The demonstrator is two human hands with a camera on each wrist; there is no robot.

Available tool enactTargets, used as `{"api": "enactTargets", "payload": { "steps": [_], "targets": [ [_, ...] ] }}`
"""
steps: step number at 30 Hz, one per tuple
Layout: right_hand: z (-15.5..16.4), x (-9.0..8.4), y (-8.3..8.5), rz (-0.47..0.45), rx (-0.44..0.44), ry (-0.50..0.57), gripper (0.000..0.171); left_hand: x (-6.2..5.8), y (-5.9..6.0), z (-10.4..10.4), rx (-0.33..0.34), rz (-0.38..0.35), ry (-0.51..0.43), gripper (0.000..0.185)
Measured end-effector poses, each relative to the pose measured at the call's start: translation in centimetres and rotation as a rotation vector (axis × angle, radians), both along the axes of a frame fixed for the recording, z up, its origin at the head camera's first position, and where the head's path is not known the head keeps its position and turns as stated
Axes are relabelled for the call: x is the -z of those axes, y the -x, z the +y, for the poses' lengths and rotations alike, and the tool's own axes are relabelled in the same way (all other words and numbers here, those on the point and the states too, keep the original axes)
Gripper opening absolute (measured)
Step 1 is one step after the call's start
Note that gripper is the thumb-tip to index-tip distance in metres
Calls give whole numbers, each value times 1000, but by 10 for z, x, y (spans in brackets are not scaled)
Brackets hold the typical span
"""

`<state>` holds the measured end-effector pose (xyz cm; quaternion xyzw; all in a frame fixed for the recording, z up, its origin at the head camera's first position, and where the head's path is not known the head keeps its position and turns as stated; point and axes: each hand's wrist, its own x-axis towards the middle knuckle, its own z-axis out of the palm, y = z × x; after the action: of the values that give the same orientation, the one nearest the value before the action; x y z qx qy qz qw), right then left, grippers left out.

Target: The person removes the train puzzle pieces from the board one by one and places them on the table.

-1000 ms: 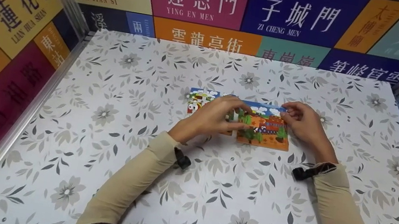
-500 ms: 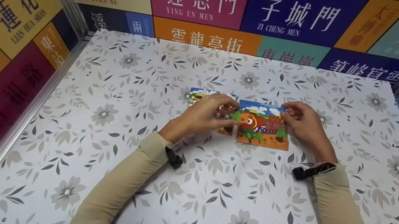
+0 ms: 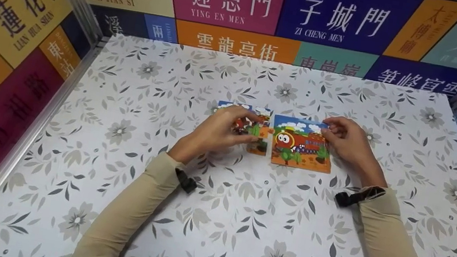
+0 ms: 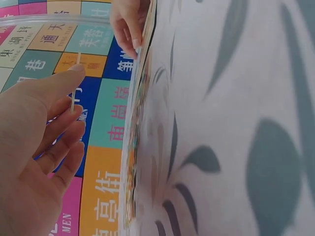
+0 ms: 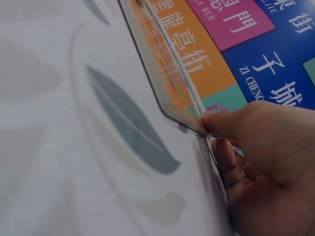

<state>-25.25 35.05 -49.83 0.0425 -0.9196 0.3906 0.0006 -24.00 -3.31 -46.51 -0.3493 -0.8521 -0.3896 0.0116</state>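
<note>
Floral tabletop (image 3: 242, 221), sign-covered walls | I read right hand (image 3: 350, 144) pinching the train puzzle board (image 3: 302, 144) at its far right corner | left hand (image 3: 214, 133) carries a puzzle piece (image 3: 255, 129) (fingers curled) above the second board (image 3: 258, 144) | next: seat it squarely

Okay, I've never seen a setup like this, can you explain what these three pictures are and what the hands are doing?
A person wears three cameras: one on the head, one on each wrist. The head view looks down on a flower-patterned table walled by colourful sign panels. Two picture puzzle cards lie there. The right hand pinches the far right corner of the train puzzle. The left hand rests over the other puzzle, though its grip is unclear. The wrist views show the same cards edge-on, very close.
</note>
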Motion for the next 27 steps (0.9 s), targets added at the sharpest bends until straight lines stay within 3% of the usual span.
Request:
{"api": "enactTargets", "payload": {
  "steps": [11, 27],
  "targets": [
    [2, 1, -1, 7, -1, -6, 34, 0, 1, -17, -41, 3, 48, 47],
    [2, 3, 1, -1, 12, -26, 34, 6, 1, -31, 0, -7, 189, 43]
  ]
}}
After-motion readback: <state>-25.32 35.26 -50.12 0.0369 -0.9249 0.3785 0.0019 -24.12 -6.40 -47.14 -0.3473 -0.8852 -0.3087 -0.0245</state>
